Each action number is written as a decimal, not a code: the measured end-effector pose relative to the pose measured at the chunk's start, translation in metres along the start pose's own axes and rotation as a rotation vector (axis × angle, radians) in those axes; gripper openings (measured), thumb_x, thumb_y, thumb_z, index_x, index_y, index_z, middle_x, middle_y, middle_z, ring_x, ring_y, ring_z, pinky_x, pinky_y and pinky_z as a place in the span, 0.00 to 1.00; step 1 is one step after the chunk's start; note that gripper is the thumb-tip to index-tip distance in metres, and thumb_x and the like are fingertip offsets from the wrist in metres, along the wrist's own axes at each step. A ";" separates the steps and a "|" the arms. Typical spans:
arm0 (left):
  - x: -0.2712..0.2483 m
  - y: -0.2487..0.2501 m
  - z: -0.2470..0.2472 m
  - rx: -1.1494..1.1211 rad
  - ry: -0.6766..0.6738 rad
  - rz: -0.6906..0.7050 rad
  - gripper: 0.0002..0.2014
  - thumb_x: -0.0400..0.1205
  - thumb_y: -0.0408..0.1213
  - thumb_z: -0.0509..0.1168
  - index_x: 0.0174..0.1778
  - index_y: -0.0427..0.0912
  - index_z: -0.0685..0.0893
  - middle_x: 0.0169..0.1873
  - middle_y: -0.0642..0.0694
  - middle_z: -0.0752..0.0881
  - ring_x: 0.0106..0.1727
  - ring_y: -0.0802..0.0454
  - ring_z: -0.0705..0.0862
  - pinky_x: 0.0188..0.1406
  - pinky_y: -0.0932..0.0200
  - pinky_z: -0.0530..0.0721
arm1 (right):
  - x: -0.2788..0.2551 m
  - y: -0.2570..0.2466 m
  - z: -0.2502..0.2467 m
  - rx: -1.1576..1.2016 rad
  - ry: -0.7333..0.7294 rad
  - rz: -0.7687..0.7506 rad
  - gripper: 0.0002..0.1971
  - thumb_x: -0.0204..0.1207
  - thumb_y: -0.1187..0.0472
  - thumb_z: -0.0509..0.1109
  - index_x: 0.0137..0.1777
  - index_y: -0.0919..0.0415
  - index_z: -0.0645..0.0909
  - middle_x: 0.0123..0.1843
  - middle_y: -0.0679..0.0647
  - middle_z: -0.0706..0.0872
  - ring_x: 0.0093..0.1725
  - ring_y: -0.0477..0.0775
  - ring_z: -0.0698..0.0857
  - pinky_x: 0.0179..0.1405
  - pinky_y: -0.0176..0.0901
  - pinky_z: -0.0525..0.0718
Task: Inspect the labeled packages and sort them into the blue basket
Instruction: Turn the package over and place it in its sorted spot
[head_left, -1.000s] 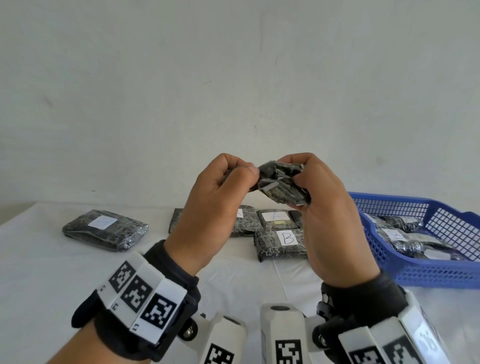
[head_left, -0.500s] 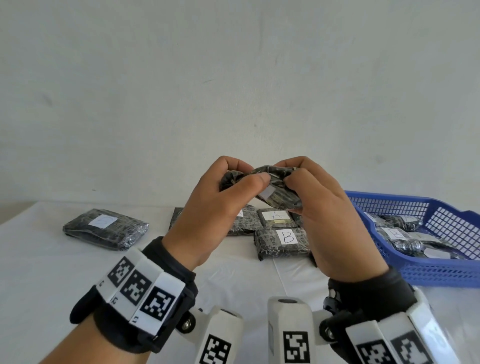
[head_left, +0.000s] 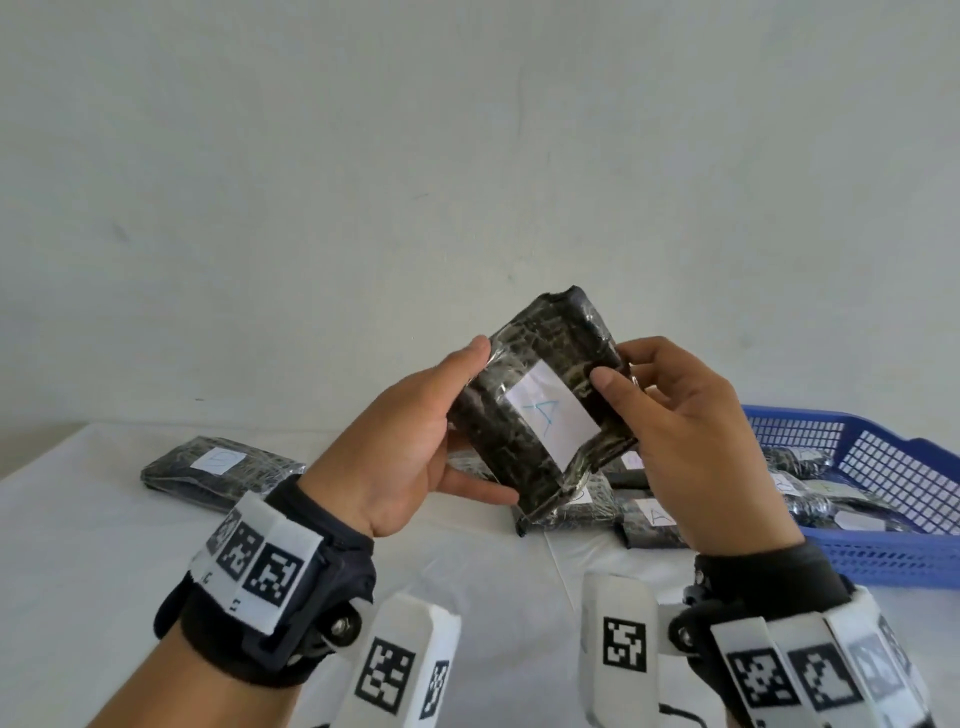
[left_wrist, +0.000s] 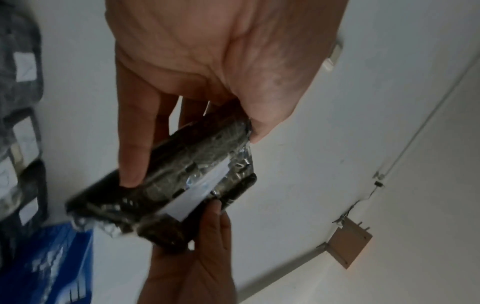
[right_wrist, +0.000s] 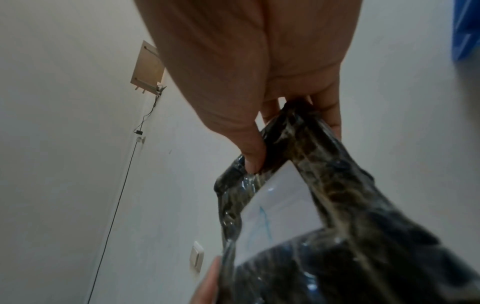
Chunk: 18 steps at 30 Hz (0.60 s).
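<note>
Above the table (head_left: 130, 519), package (head_left: 540, 405) pinched between left hand (head_left: 400, 452) and right hand (head_left: 691, 441), long axis upright, basket (head_left: 883, 561) nearer the right.

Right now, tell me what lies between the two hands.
The package with label A: the left hand grips its left edge, the right hand pinches its right edge. The head view shows it best.

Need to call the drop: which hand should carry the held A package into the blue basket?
Right, probably. The right hand already pinches the package on the side of the blue basket; the left hand would need to cross over.
</note>
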<state>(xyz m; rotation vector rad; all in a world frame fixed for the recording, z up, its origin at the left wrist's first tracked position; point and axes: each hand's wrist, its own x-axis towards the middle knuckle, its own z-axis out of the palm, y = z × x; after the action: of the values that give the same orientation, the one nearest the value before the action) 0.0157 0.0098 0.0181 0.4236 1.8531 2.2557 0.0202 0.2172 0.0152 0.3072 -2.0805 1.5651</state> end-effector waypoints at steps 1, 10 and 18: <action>0.001 -0.001 -0.002 0.030 0.020 0.021 0.22 0.88 0.55 0.60 0.64 0.43 0.90 0.52 0.41 0.94 0.49 0.48 0.94 0.44 0.39 0.95 | 0.002 -0.002 -0.003 -0.003 -0.007 -0.002 0.03 0.84 0.60 0.75 0.51 0.51 0.89 0.40 0.54 0.91 0.41 0.61 0.93 0.40 0.56 0.94; -0.004 -0.002 0.005 0.278 -0.104 0.254 0.19 0.77 0.28 0.77 0.65 0.42 0.88 0.58 0.38 0.93 0.58 0.44 0.93 0.55 0.48 0.94 | 0.020 -0.012 -0.020 -0.093 -0.071 -0.051 0.12 0.83 0.64 0.76 0.55 0.43 0.90 0.51 0.46 0.94 0.48 0.49 0.93 0.55 0.43 0.90; -0.021 0.005 0.018 0.906 0.040 0.652 0.16 0.71 0.48 0.84 0.50 0.47 0.92 0.38 0.54 0.88 0.44 0.55 0.86 0.44 0.64 0.82 | 0.014 -0.012 -0.013 -0.182 -0.226 -0.024 0.12 0.84 0.66 0.74 0.58 0.48 0.91 0.52 0.44 0.95 0.48 0.38 0.93 0.55 0.46 0.88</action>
<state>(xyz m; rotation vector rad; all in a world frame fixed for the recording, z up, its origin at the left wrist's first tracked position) 0.0418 0.0188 0.0247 1.2621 3.0142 1.5119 0.0173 0.2275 0.0354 0.4587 -2.3632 1.3672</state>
